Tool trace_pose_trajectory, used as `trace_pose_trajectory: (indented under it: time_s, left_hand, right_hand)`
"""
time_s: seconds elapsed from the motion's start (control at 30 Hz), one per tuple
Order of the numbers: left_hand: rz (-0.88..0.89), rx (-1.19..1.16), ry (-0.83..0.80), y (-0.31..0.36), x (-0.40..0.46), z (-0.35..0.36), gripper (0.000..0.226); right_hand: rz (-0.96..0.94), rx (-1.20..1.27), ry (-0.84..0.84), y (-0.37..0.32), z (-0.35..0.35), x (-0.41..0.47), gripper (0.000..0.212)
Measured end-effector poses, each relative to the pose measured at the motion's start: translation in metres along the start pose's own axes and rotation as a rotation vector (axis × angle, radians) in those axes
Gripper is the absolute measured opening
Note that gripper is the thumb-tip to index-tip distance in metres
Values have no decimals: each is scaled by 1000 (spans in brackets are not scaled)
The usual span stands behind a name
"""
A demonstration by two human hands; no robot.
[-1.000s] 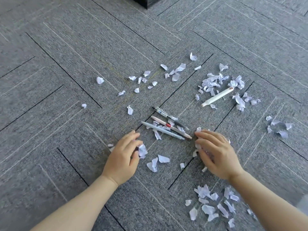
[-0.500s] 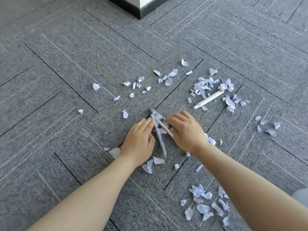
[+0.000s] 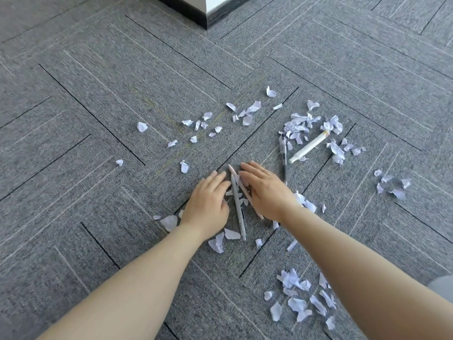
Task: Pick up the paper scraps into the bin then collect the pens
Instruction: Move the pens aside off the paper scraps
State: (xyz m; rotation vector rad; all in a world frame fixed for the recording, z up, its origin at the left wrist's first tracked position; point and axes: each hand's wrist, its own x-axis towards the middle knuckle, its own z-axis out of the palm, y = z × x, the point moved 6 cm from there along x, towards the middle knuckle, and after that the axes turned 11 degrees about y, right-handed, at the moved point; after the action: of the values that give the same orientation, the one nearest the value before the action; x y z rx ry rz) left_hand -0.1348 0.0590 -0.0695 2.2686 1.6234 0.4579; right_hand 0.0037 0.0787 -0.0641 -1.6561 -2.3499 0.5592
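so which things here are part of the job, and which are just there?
Job:
- paper scraps, scattered over the carpet
- grey pen and pink pen, between the hands
- black pen, right of the right hand
- white pen, among the far scraps
- left hand, right hand, flat on the floor

Just there:
- carpet
- wall corner

No bin in view.

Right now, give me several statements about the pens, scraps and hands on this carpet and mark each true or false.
1. Both hands lie on the carpet with two pens between them. True: left hand, right hand, grey pen, pink pen.
2. The white marker is in the right hand. False: it lies apart among paper scraps.
3. A bin stands beside the scraps. False: none is visible.
4. A dark pen lies beside the marker. True.
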Motion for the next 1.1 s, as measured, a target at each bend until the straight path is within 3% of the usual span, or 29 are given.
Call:
trace_pose_trajectory:
  time_s: [0.17, 0.23, 0.33, 0.47, 0.67, 0.83, 0.87, 0.97, 1.1]
  left_hand:
    - [25, -111, 50, -13, -20, -8, 25]
    - [29, -67, 36, -13, -16, -6, 35]
    - [53, -6, -4, -6, -8, 1, 57]
    - [58, 28, 106, 1, -3, -3, 32]
    - [77, -27, 103, 2, -13, -2, 9]
    - [126, 15, 59, -18, -45, -16, 11]
    - [108, 19, 65, -20, -46, -16, 8]
    - [67, 7, 98, -11, -33, -17, 26]
    - [245, 11, -21, 21, -16, -11, 29]
  right_hand:
    - [-95, 31, 220, 12, -13, -32, 43]
    - [-54, 5, 224, 15, -11, -30, 46]
    - [-67, -57, 82, 12, 0, -15, 55]
    - [-167, -71, 50, 14, 5, -8, 43]
    - [-239, -58, 309, 3, -4, -30, 5]
    - [-106, -14, 347, 11, -13, -62, 14]
    - [-63, -22, 343, 10, -14, -57, 14]
    - [25, -71, 216, 2, -9, -31, 24]
    - [93, -174, 67, -3, -1, -21, 31]
